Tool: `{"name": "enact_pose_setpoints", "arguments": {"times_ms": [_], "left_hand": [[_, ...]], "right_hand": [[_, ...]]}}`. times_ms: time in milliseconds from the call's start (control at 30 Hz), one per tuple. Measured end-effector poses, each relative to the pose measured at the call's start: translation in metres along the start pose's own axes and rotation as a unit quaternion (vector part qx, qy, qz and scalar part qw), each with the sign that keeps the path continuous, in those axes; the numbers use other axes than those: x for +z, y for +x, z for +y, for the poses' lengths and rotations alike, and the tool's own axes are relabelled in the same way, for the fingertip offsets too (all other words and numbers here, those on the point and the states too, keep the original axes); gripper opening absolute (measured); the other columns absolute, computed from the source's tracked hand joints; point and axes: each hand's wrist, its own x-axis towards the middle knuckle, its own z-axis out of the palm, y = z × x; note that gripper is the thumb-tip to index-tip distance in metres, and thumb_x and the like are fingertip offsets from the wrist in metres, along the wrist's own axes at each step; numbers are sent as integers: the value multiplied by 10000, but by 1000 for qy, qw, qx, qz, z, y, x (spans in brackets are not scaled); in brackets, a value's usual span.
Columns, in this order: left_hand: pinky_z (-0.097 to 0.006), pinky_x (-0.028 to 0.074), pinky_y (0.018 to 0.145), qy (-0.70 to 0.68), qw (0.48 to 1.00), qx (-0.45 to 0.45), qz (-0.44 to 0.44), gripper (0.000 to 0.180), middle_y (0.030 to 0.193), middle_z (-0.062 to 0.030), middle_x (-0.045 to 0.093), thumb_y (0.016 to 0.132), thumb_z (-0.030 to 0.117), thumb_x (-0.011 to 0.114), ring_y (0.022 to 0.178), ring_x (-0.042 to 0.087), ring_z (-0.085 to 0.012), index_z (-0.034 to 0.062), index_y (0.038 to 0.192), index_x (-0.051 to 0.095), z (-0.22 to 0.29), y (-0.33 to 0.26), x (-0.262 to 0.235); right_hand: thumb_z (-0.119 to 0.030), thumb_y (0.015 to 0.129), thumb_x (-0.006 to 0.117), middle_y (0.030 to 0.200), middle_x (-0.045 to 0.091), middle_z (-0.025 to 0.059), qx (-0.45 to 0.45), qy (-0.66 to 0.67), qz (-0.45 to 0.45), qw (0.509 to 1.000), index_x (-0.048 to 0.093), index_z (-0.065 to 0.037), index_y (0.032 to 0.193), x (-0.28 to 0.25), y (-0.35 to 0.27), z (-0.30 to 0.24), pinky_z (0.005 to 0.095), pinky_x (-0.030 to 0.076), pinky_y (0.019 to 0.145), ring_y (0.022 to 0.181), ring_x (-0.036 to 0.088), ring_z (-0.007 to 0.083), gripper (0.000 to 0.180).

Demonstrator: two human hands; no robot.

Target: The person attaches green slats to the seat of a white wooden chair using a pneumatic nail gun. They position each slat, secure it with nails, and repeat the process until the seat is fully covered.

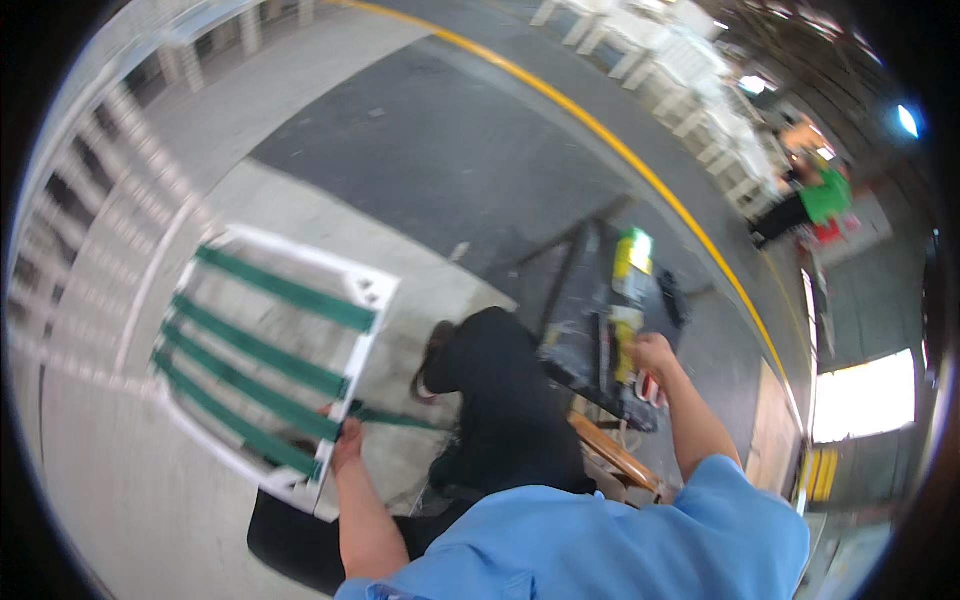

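At the left, a white frame (385, 290) with several dark green straps (290, 290) across it stands tilted beside my leg. My left hand (347, 445) is closed round its near edge. A loose green strap (400, 418) runs from beside that hand toward my knee. Over a small black work table (590, 300), my right hand (652, 355) is closed, fingers curled by a yellow item (626, 340). Blur hides what it grips, if anything. A red and white thing (650, 390) lies just below its wrist.
On the table stands a yellow-green can or bottle (632, 255). A wooden bar (615, 450) is beside my right thigh. White slatted furniture (100, 220) fills the far left. Stacked white chairs (690, 80) and a person in green (825, 197) are beyond the yellow floor line (600, 135).
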Motion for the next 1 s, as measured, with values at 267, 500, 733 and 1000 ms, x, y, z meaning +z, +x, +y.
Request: {"name": "enact_pose_setpoints", "arguments": {"times_ms": [267, 500, 733, 1000], "left_hand": [[-318, 288, 399, 30, 998, 23, 46, 243, 616, -28, 573, 962, 342, 693, 362, 381, -147, 104, 923, 723, 7, 7, -17], [-324, 308, 384, -7, 999, 40, -23, 282, 591, -30, 548, 1014, 298, 560, 362, 411, -159, 61, 911, 672, 4, 3, -16], [-356, 348, 386, -16, 997, 48, -58, 287, 571, -43, 543, 1020, 241, 511, 387, 455, -186, 109, 791, 622, 7, 2, -17], [-358, 379, 373, 6, 989, 42, -140, 290, 727, -95, 711, 1019, 368, 616, 443, 559, -234, 127, 985, 774, 8, 9, -28]], "right_hand": [[10, 753, 704, 912, 676, 70, -60, 255, 13, 965, 681, 57, 1131, 21, -2, -7, 362, 518, 649, 762, 651, 209, 381], [-90, 853, 788, 1024, 699, 50, -274, 247, -53, 928, 655, -33, 1297, -29, -122, -115, 331, 527, 661, 822, 654, 180, 467], [-256, 937, 841, 971, 741, -6, -375, 99, -444, 808, 725, -60, 1270, 74, -268, -242, 264, 483, 612, 727, 619, 84, 403], [-247, 961, 825, 754, 668, 24, -386, -29, -475, 790, 714, 4, 1093, 189, -331, -283, 293, 474, 541, 593, 595, 111, 305]]}}
